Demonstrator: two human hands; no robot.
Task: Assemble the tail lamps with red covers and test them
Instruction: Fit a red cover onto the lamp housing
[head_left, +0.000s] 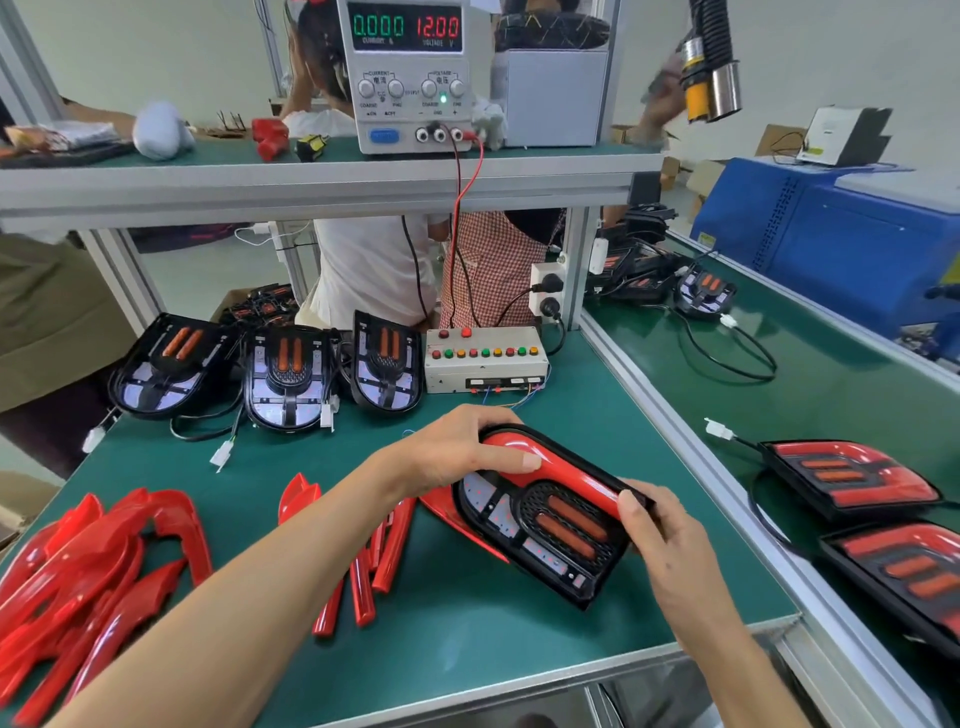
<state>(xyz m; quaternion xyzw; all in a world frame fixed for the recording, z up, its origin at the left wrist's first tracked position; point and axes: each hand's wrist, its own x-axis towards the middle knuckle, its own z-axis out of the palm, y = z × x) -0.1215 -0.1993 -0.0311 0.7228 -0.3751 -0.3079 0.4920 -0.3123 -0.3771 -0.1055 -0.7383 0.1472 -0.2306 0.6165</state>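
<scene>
We have the tail lamp (550, 519) in front of us, held low over the green table (467, 623) near its right edge, tilted with its rounded end up and to the left. Our left hand (462, 452) lies over that rounded end, fingers curled round it and the thumb pressing flat on the glossy red cover (550, 467) that arches along the upper edge; our right hand (670, 540) holds the right side of the housing, thumb laid on the end of the cover, so both grips are closed on the lamp. The housing looks like stiff black moulded plastic, light enough for two hands to turn easily, with a honeycomb grille around two orange bars and pale reflector panels that we judge easy to scratch. The cover is smooth, shiny and probably slippery, thin enough to crack if forced, so we would hold by the black rim and press along the seam. More red covers (104, 561) lie heaped at the left of the table, uncovered lamps (285, 374) stand at the back beside the button box (485, 358), and finished lamps (852, 483) sit on the neighbouring table at the right.
</scene>
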